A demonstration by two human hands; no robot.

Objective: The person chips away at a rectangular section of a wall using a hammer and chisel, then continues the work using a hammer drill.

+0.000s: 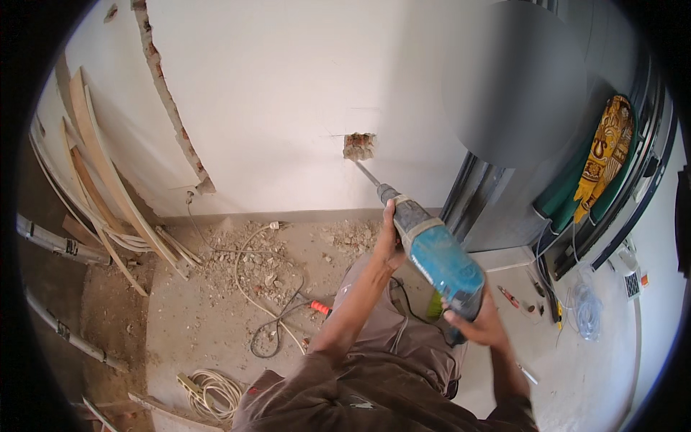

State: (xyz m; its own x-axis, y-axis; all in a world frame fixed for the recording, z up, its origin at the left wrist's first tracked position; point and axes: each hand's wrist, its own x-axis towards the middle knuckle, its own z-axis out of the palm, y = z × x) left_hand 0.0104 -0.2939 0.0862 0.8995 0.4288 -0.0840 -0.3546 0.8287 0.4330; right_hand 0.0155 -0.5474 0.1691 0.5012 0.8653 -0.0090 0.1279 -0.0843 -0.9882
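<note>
Drill | rear is clasped by right hand, front by left hand, nearer hole | bit is angled up-left toward it

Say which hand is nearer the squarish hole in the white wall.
The left hand, holding the teal power drill near its front, below the hole; the right hand, farther away, holds its rear.

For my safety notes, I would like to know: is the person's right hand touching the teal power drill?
Touching. The head view shows the right hand closed around the rear of the teal power drill.
</note>
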